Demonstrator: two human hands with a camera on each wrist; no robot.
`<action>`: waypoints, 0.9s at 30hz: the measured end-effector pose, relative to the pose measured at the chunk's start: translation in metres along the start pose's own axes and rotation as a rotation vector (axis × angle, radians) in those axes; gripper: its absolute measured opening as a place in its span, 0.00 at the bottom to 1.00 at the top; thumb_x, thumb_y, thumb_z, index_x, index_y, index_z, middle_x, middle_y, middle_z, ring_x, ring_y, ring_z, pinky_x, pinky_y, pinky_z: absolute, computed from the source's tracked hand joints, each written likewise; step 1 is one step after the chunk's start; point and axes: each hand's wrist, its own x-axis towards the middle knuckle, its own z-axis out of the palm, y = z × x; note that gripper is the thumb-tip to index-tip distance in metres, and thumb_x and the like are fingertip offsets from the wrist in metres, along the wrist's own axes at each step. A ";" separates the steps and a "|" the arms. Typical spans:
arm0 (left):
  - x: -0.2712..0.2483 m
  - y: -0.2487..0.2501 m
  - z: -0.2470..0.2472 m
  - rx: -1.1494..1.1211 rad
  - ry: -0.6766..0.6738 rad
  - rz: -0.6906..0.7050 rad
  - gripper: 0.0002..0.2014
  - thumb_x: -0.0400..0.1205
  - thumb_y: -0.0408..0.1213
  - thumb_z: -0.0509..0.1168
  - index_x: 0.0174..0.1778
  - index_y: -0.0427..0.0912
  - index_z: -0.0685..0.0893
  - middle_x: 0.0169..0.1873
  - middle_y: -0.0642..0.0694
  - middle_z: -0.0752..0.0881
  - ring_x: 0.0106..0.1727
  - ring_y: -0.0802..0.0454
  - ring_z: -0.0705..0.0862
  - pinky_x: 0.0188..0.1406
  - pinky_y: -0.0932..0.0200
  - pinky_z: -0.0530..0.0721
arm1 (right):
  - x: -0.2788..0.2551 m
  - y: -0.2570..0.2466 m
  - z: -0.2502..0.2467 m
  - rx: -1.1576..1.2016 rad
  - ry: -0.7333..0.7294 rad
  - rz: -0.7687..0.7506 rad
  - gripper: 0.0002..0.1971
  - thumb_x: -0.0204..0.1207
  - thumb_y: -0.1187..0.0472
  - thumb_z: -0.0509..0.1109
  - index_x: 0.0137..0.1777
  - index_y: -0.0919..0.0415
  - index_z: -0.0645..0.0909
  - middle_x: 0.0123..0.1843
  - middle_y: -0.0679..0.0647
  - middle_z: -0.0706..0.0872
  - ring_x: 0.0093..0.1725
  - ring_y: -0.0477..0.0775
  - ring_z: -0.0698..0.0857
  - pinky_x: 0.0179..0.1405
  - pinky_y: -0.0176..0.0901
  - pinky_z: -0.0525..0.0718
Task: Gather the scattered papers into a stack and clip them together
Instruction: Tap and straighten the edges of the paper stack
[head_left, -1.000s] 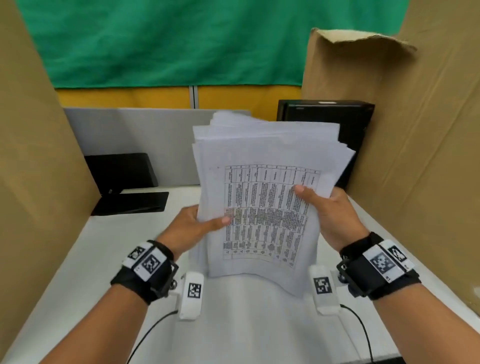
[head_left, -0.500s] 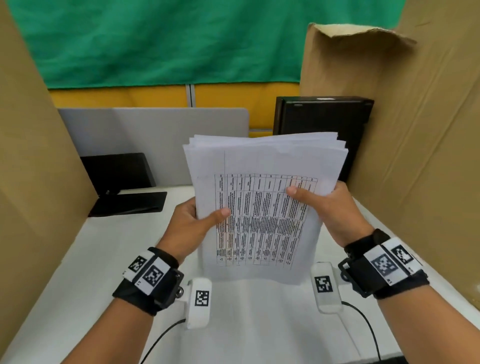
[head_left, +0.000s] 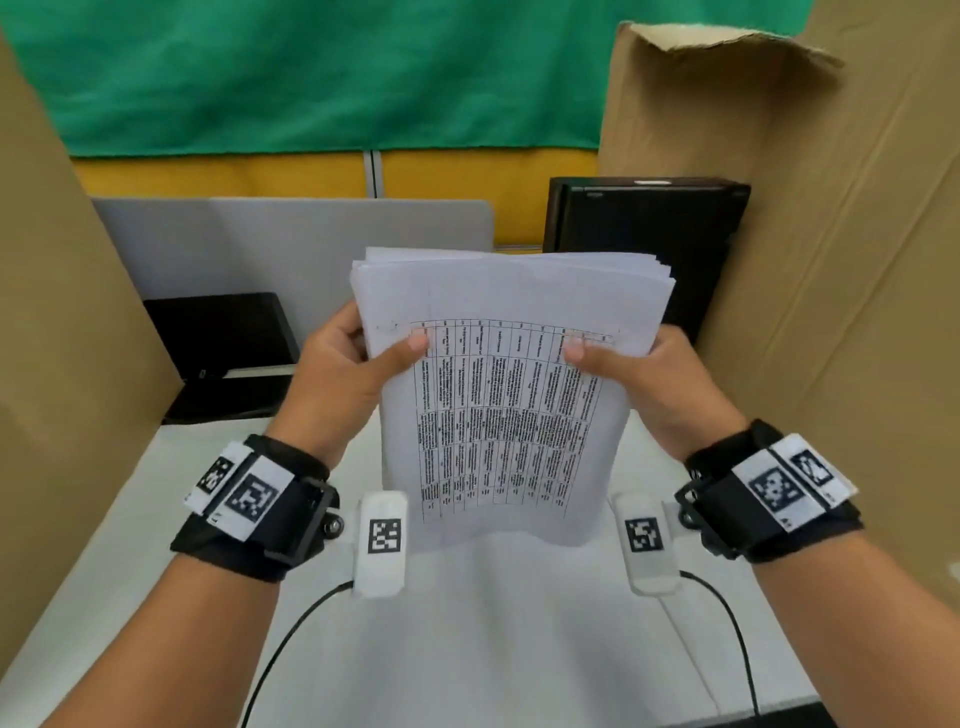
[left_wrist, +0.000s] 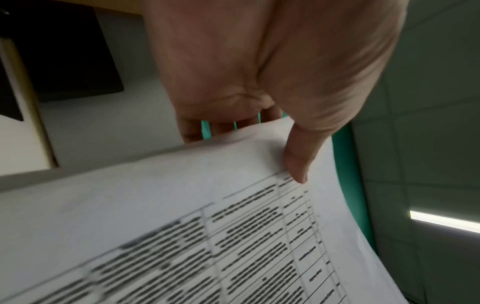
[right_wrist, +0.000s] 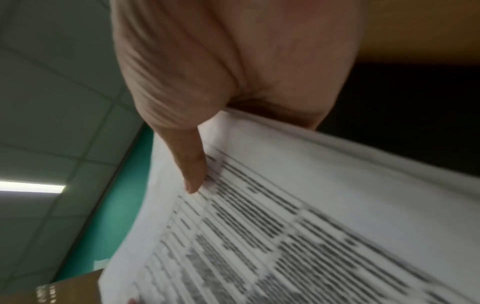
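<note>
Your left hand (head_left: 337, 374) pinches the left edge of the stack of papers (head_left: 509, 415), thumb flat on the printed front sheet and fingers (left_wrist: 192, 127) curled behind it. Your right hand (head_left: 654, 379) grips the right edge the same way, thumb on the table print; its fingers are hidden behind the sheets. The stack stands upright between your hands, top edges slightly uneven, bottom edge at the white surface (head_left: 467, 649), though contact is unclear. Both wrists angle inward, each wearing a black strap with printed markers. Beyond your fingers stands a grey partition (head_left: 291, 244), a black box (head_left: 649, 234) to its right, and a black stand (head_left: 223, 343) left. Cardboard walls (head_left: 831, 260) flank both sides.
</note>
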 end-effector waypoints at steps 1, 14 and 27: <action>-0.003 -0.007 -0.002 -0.005 -0.015 -0.016 0.22 0.71 0.34 0.75 0.63 0.42 0.85 0.52 0.51 0.94 0.54 0.53 0.92 0.50 0.59 0.89 | -0.003 0.008 -0.001 0.001 -0.001 0.030 0.21 0.69 0.65 0.80 0.64 0.60 0.87 0.60 0.54 0.94 0.60 0.56 0.93 0.62 0.58 0.90; -0.038 -0.078 -0.016 0.112 -0.007 -0.233 0.20 0.87 0.22 0.58 0.62 0.51 0.85 0.54 0.55 0.94 0.58 0.55 0.91 0.58 0.57 0.89 | -0.022 0.063 0.006 -0.051 -0.065 0.278 0.16 0.74 0.65 0.80 0.62 0.54 0.88 0.63 0.54 0.93 0.64 0.56 0.91 0.73 0.63 0.83; -0.003 -0.016 0.002 0.045 0.014 -0.106 0.16 0.82 0.25 0.67 0.63 0.43 0.80 0.57 0.49 0.90 0.56 0.54 0.90 0.51 0.61 0.87 | -0.018 0.053 0.002 0.043 0.159 0.162 0.17 0.79 0.72 0.73 0.65 0.57 0.86 0.61 0.53 0.94 0.59 0.53 0.93 0.56 0.48 0.91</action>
